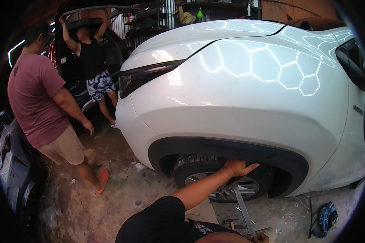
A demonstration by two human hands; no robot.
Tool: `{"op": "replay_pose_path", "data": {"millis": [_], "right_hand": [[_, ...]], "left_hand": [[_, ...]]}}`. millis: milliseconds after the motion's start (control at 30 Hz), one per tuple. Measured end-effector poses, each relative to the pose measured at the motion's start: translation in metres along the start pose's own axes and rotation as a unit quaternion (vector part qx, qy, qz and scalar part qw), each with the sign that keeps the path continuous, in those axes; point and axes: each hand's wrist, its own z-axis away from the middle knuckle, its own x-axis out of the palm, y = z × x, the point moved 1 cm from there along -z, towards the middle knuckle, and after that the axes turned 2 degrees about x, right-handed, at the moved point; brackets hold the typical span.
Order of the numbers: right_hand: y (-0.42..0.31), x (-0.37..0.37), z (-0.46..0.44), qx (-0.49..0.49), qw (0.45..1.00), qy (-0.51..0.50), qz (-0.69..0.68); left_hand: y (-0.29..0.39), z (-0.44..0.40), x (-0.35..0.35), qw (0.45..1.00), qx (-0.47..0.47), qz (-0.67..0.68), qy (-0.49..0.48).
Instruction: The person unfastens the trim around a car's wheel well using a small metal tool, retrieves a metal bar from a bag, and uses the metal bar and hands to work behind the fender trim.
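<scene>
My left hand point(239, 167) reaches across to the front wheel of a white car, at the top of the tyre point(198, 162) under the dark wheel-arch trim point(215, 144). Its thumb is stretched out, and its other fingers are partly hidden. At the bottom edge, my right hand point(260, 238) is closed on the lower end of a long flat metal bar point(244, 208). The bar's upper end lies in front of the wheel rim point(249, 187). The white fender point(231, 95) curves above.
One person in a maroon shirt point(36, 97) stands at the left. Behind, another person in a black top point(91, 56) has both arms raised. Tools point(232, 224) lie on the floor below the wheel; a blue patterned cloth item point(326, 218) lies at lower right.
</scene>
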Motion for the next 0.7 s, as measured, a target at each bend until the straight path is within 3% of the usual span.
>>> {"op": "replay_pose_path", "data": {"millis": [267,700], "right_hand": [[-0.005,-0.003,0.004,0.010,1.000,-0.007,0.008],[0.026,0.001,-0.007,-0.009,1.000,-0.005,-0.011]], "left_hand": [[0.006,-0.001,-0.004,0.997,0.051,-0.014,0.059],[0.006,0.000,-0.002,0.997,0.055,-0.015,0.057]]}}
